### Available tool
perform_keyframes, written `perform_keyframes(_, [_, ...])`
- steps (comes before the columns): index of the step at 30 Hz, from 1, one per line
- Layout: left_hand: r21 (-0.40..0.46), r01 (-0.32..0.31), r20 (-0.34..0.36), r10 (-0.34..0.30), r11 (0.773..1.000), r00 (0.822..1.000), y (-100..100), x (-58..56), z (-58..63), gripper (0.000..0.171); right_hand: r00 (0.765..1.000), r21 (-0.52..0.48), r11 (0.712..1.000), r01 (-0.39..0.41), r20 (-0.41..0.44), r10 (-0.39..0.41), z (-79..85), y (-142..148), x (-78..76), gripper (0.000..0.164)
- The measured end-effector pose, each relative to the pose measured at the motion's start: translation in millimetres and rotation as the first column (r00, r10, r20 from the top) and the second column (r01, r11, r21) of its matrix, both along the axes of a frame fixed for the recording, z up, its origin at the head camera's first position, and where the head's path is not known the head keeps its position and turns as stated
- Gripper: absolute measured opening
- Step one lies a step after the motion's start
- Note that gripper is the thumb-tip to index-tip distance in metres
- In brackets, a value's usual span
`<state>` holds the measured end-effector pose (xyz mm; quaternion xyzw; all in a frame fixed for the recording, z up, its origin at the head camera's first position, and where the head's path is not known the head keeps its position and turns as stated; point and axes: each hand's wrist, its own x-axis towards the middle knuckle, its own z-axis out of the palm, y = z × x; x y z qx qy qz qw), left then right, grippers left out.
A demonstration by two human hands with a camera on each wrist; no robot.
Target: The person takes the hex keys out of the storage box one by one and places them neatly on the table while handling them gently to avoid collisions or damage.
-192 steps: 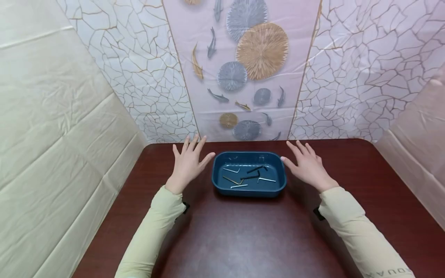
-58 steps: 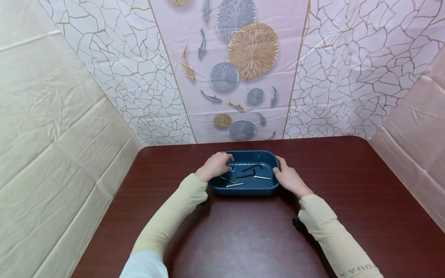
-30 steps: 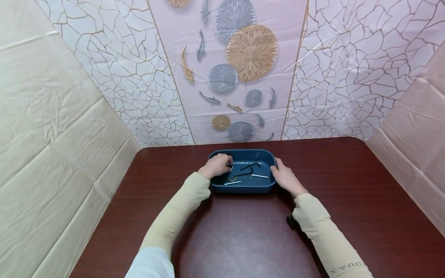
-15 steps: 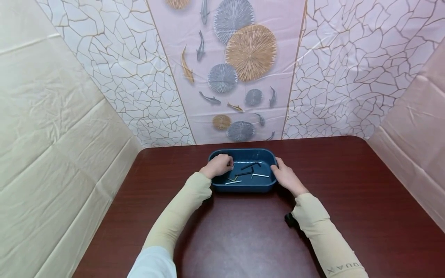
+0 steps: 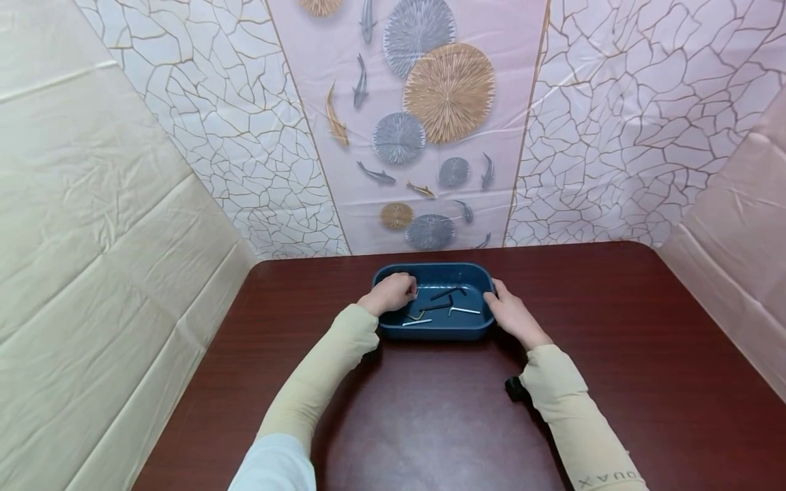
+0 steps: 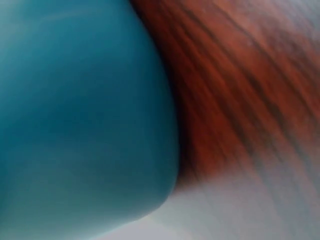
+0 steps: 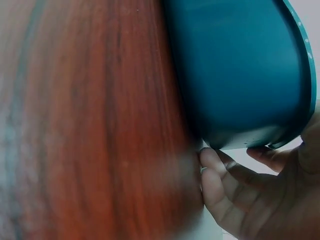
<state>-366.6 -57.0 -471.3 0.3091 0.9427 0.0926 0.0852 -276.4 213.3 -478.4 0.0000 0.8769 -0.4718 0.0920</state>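
Two pale sleeves [image 5: 331, 358] reach over the reddish-brown worktop [image 5: 430, 416], a black device [image 5: 514, 389] under the right one. Farther in, a blue tray [image 5: 437, 333] sits near the back edge. The right hand [image 5: 514, 317] grips its right end, thumb and fingers clamped on the wall. Inside lie a silver hex key [image 5: 417, 322] nearest, then a gold one [image 5: 419, 316], another silver key [image 5: 467, 311] to the right, and two black hex keys [image 5: 437, 307]. The left hand [image 5: 390, 293] dips in at the left, fingers curled beside a small silvery tip [image 5: 417, 294]; I cannot tell whether they pinch it. Behind hangs a fish-patterned backdrop [image 5: 424, 204].
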Motion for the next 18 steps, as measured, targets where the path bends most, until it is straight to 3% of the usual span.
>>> perform_keyframes(9, [-0.027,0.035,-0.029,-0.036,0.999,0.999,-1.3,1.4,1.9,0.012,1.0,-0.022,1.0,-0.018,-0.017,0.017,-1.2,2.6,-2.0,0.061])
perform_keyframes(18, [-0.022,0.021,0.039,-0.02,1.0,0.999,1.5,6.7,5.9,0.014,1.0,-0.025,1.0,0.0,0.009,0.0,-2.4,2.5,0.8,0.062])
